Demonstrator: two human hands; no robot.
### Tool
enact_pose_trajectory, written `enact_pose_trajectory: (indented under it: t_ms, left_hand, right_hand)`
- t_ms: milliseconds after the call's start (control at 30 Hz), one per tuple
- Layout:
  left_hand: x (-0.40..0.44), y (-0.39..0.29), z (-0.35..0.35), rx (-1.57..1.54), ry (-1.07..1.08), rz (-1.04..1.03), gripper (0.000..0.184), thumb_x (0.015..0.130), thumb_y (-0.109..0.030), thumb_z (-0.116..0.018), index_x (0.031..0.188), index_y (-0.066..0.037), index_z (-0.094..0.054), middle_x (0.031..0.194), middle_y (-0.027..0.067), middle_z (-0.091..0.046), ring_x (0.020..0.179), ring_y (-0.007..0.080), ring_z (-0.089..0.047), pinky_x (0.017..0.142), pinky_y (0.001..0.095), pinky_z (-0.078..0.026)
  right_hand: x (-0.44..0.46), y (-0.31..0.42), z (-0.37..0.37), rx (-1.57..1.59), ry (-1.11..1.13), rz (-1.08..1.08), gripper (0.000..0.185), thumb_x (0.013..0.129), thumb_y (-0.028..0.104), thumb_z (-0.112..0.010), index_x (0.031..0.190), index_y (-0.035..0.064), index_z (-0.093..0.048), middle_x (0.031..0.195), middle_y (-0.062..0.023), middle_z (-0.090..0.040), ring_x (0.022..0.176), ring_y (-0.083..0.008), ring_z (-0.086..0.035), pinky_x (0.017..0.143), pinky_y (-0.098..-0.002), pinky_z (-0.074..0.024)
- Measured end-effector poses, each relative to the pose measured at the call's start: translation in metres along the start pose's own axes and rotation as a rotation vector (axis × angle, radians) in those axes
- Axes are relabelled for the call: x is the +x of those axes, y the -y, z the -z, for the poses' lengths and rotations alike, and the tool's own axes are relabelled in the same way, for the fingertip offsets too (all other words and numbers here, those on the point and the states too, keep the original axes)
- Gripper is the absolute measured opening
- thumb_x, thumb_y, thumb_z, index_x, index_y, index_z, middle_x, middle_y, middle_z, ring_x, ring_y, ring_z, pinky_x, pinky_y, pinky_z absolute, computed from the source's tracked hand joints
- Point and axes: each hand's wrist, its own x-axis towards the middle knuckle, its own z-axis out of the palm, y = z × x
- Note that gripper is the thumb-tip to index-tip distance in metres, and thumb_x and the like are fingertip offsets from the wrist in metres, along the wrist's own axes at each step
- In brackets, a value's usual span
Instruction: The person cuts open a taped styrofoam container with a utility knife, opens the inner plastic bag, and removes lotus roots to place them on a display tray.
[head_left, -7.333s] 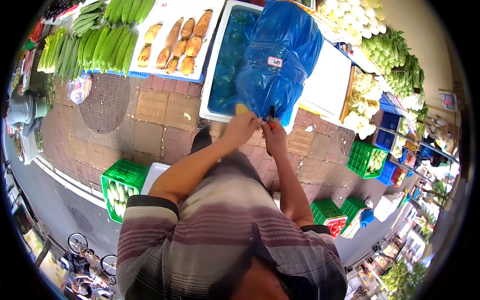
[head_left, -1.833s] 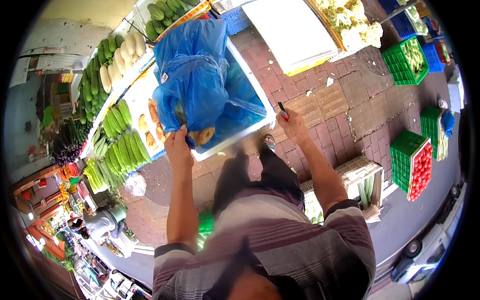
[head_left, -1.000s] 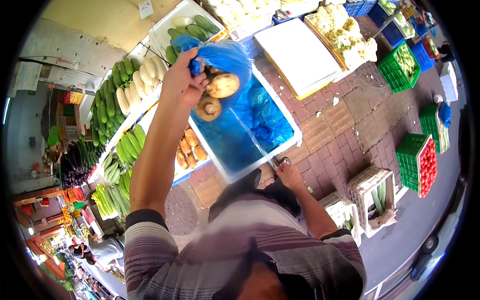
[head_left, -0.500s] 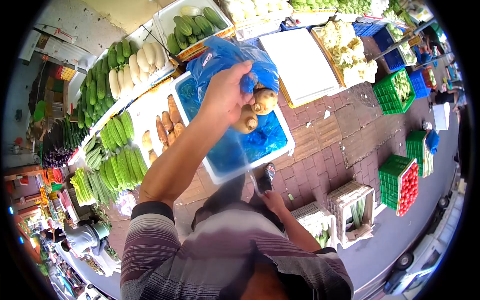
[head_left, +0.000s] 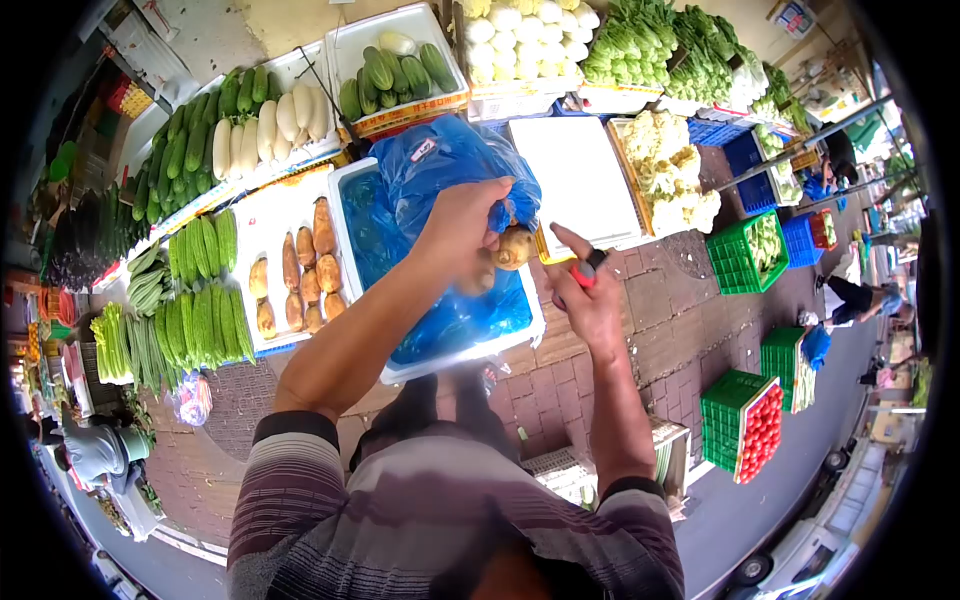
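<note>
My left hand (head_left: 462, 228) is closed around the gathered mouth of a blue plastic bag (head_left: 425, 165). A tan lotus root (head_left: 516, 248) sticks out of the bag beside my fingers, and a second tan end below it is blurred. Under them stands a white foam box (head_left: 400, 372) lined with blue plastic. My right hand (head_left: 592, 308) is raised just right of the lotus root, apart from it. Its fingers are curled on a tool with a red and black handle (head_left: 585, 272), the index finger stretched out; the tool's working end cannot be made out.
Left of the box, brownish roots (head_left: 323, 228) lie on a white tray, with green gourds (head_left: 205, 322) beyond. Cucumbers (head_left: 375, 70) and a white board (head_left: 575, 180) are at the back. Cauliflower (head_left: 660, 160) and a green crate of tomatoes (head_left: 735, 420) stand to the right.
My right hand has come up from low beside my leg to near the lotus roots, with the red-handled tool now showing. My left hand still holds the bag, slightly lower.
</note>
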Motion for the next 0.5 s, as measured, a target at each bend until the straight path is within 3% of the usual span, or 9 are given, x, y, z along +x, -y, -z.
enact_pose_trajectory:
  t_ms: [67, 133, 167, 200, 233, 333, 367, 433, 500]
  left_hand:
    - [-0.004, -0.001, 0.002, -0.023, 0.059, -0.033, 0.024, 0.095, -0.025, -0.067, 0.079, -0.007, -0.063, 0.064, 0.0019, -0.055, 0.046, 0.0128, -0.044, 0.045, 0.029, -0.035]
    - [-0.002, -0.002, 0.009, 0.08, 0.094, -0.127, 0.025, 0.095, -0.025, -0.066, 0.078, -0.007, -0.062, 0.062, 0.0012, -0.053, 0.046, 0.0123, -0.043, 0.045, 0.0287, -0.034]
    - [0.003, 0.001, 0.018, 0.24, 0.121, -0.186, 0.023, 0.095, -0.024, -0.064, 0.086, -0.003, -0.063, 0.07, 0.007, -0.058, 0.057, 0.0159, -0.05, 0.055, 0.0301, -0.04]
    - [0.006, 0.003, 0.025, 0.404, 0.139, -0.25, 0.025, 0.095, -0.023, -0.062, 0.094, 0.002, -0.063, 0.078, 0.0128, -0.063, 0.068, 0.0195, -0.057, 0.065, 0.0316, -0.045]
    - [0.009, 0.004, 0.032, 0.56, 0.148, -0.319, 0.029, 0.095, -0.022, -0.06, 0.101, 0.006, -0.064, 0.085, 0.0186, -0.067, 0.079, 0.0231, -0.064, 0.075, 0.0331, -0.051]
    - [-0.002, -0.006, 0.025, 0.168, 0.133, -0.129, 0.028, 0.096, -0.023, -0.058, 0.096, 0.005, -0.065, 0.076, 0.0082, -0.064, 0.067, 0.0185, -0.06, 0.062, 0.0336, -0.047]
    - [-0.016, -0.013, 0.016, 0.036, 0.086, -0.035, 0.028, 0.097, -0.025, -0.058, 0.089, 0.001, -0.065, 0.071, 0.0022, -0.058, 0.06, 0.0122, -0.053, 0.053, 0.0317, -0.04]
    - [-0.002, 0.003, 0.026, 0.065, 0.155, -0.188, 0.03, 0.098, -0.027, -0.059, 0.085, 0.0, -0.065, 0.067, 0.0018, -0.055, 0.057, 0.0098, -0.049, 0.05, 0.0301, -0.037]
    - [-0.001, 0.005, 0.028, 0.095, 0.166, -0.204, 0.032, 0.099, -0.028, -0.059, 0.083, -0.001, -0.065, 0.065, 0.0016, -0.054, 0.055, 0.0087, -0.048, 0.049, 0.0291, -0.036]
  right_hand:
    - [0.046, 0.03, -0.016, -0.048, 0.138, 0.234, 0.06, 0.087, -0.003, -0.062, 0.145, 0.0077, -0.051, 0.116, -0.0046, -0.068, 0.078, -0.0056, -0.055, 0.075, -0.0216, -0.0487]
    - [0.079, 0.033, -0.013, -0.111, 0.291, 0.174, 0.061, 0.086, -0.004, -0.062, 0.145, 0.0072, -0.051, 0.132, -0.0065, -0.061, 0.096, -0.009, -0.058, 0.087, -0.0242, -0.0481]
    - [0.094, 0.032, -0.013, -0.145, 0.373, 0.144, 0.062, 0.085, -0.005, -0.061, 0.145, 0.0069, -0.051, 0.139, -0.0074, -0.058, 0.105, -0.0108, -0.059, 0.094, -0.0255, -0.0478]
    - [0.106, 0.027, -0.014, -0.189, 0.406, 0.195, 0.061, 0.083, -0.004, -0.063, 0.142, 0.0059, -0.053, 0.144, -0.0102, -0.055, 0.125, -0.0166, -0.054, 0.102, -0.0292, -0.0448]
    - [0.113, 0.024, -0.013, -0.254, 0.45, 0.241, 0.06, 0.082, -0.004, -0.064, 0.141, 0.0057, -0.055, 0.146, -0.0109, -0.053, 0.126, -0.0176, -0.054, 0.103, -0.0298, -0.0445]
    - [0.124, 0.034, -0.017, -0.349, 0.539, 0.307, 0.05, 0.079, -0.002, -0.067, 0.129, 0.0034, -0.062, 0.149, -0.0137, -0.048, 0.128, -0.0224, -0.053, 0.104, -0.0322, -0.0438]
    - [0.126, 0.038, -0.019, -0.375, 0.559, 0.312, 0.048, 0.079, -0.002, -0.067, 0.127, 0.0029, -0.063, 0.148, -0.0142, -0.048, 0.127, -0.0226, -0.053, 0.104, -0.0325, -0.044]
    - [0.127, 0.039, -0.018, -0.42, 0.6, 0.307, 0.043, 0.079, -0.002, -0.067, 0.122, 0.002, -0.064, 0.146, -0.0154, -0.05, 0.126, -0.023, -0.054, 0.103, -0.0333, -0.0444]
    - [0.131, 0.041, -0.019, -0.452, 0.59, 0.382, 0.037, 0.08, -0.002, -0.067, 0.117, 0.0007, -0.064, 0.134, -0.0161, -0.056, 0.113, -0.0224, -0.059, 0.093, -0.0318, -0.0485]
